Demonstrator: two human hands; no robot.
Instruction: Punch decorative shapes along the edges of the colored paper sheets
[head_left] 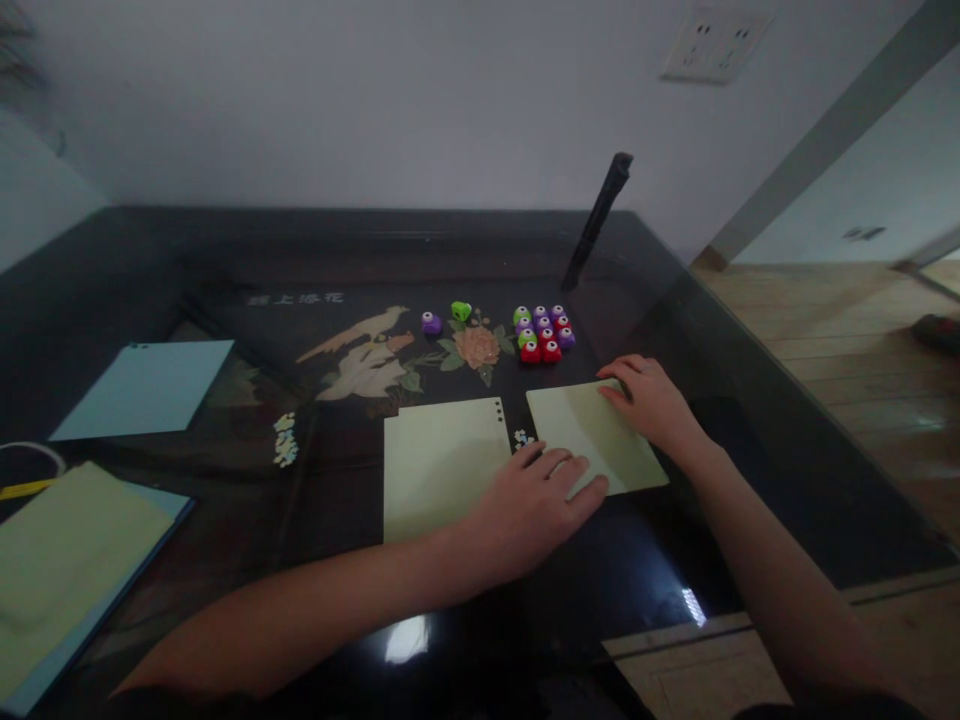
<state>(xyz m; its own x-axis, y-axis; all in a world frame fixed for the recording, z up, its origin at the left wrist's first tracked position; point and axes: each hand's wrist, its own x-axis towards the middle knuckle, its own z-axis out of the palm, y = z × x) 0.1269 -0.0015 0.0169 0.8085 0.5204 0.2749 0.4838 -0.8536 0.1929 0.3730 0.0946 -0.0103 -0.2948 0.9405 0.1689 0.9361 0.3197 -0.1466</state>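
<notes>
Two pale green sheets lie side by side on the dark glass table (225,250). My left hand (536,505) rests flat, fingers stretched out, on the near left corner of the right-hand sheet (585,435). My right hand (649,398) lies on that sheet's far right edge, fingers pressed down on the paper. The left-hand green sheet (442,465), with small punched holes at its top right corner, lies untouched beside my left hand. Behind the sheets sits a cluster of small red, purple and green punches (544,332).
A lone purple punch (431,322) and a green punch (460,311) stand further left. A light blue sheet (146,388) lies at the left, a stack of green and blue paper (67,565) at the near left. A black rod (600,215) leans at the back.
</notes>
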